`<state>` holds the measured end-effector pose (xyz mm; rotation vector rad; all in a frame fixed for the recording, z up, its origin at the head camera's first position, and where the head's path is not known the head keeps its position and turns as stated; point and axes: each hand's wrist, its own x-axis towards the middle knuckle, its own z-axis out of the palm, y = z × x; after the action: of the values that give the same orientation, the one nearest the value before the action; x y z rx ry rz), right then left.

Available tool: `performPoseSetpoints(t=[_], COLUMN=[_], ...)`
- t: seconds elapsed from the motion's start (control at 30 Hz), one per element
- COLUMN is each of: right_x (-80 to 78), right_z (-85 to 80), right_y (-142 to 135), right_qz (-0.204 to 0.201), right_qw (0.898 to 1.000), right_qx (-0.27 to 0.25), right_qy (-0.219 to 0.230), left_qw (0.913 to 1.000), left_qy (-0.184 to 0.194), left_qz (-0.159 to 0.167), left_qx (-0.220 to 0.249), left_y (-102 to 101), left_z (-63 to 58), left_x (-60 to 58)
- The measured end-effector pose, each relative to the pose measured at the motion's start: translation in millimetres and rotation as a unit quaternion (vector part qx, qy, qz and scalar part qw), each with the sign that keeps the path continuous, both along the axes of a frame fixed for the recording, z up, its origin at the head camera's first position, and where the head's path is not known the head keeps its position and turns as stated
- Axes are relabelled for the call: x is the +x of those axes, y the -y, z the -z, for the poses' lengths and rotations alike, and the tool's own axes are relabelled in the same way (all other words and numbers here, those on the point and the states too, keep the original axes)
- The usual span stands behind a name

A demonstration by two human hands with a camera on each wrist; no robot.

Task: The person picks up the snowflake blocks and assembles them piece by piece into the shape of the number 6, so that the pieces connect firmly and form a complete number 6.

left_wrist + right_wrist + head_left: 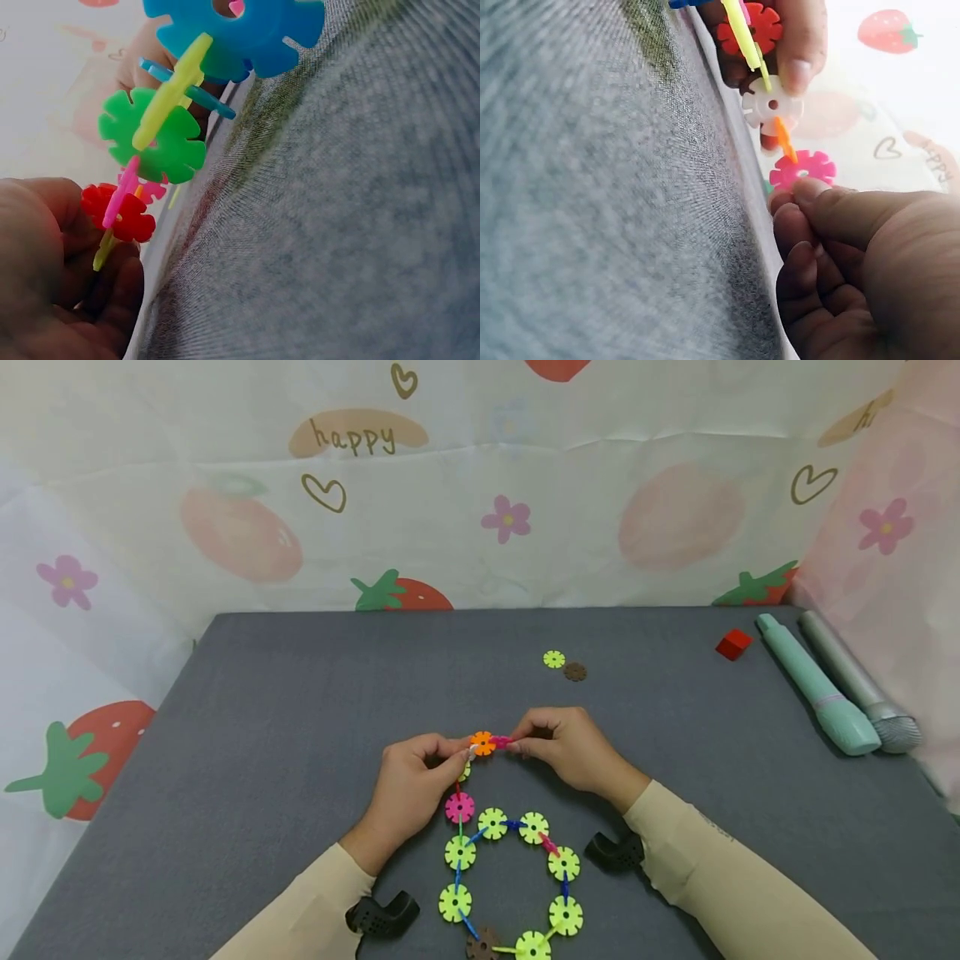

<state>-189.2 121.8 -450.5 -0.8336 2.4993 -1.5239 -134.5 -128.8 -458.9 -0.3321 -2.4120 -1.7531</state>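
A chain of notched plastic snowflake discs lies on the grey table, its lime discs point(455, 903) forming a ring joined by edge-on discs. From the ring's upper left, a pink disc point(460, 807) leads up to the raised end between my hands. My left hand point(405, 789) pinches the white disc point(752, 112) near that end. Slotted into the white one is an orange disc point(482, 743), which joins a pink end disc point(802, 165). Thumb and fingertips of my right hand point(573, 747) pinch this pink disc. A red disc point(135, 225) shows beside the left fingers.
Beyond the hands lie a loose lime disc point(554, 659) and a brown disc point(575, 672). A red cube point(733, 644), a mint microphone point(817, 689) and a silver microphone point(855, 681) rest at the table's right. Black wrist cameras point(384, 917) sit under both forearms, close to the ring.
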Motion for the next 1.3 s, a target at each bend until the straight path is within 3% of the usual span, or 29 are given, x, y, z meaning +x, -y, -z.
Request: performPoseSetpoints(t=[0.17,0.33,0.53,0.93,1.3], right_x=[-1.5,-6.2,-17.9,-38.3,-49.7], right_z=[0.0,0.4,3.5,4.8,10.4], right_y=[-1.9,-8.8,-26.9,-60.5,-64.6], right_qz=[-0.007,-0.002,0.059,0.174,0.194], right_qw=[1.000,1.000,0.997,0.976,0.980], right_qx=[0.006,-0.005,-0.050,-0.128,-0.030], right_qy=[0.018,0.029,0.023,0.015,0.041], left_qw=[0.9999,0.9986,0.9971,0.9972,0.9966], left_qy=[0.008,0.012,0.010,-0.008,-0.004], left_qz=[-0.005,-0.021,-0.025,-0.037,-0.068], left_qx=[-0.006,-0.048,-0.072,-0.064,-0.047], left_y=[0.9,1.9,2.6,2.8,2.5], left_z=[1.2,0.2,1.4,-0.5,0.0], left_x=[-0.1,1.9,2.2,1.9,1.1])
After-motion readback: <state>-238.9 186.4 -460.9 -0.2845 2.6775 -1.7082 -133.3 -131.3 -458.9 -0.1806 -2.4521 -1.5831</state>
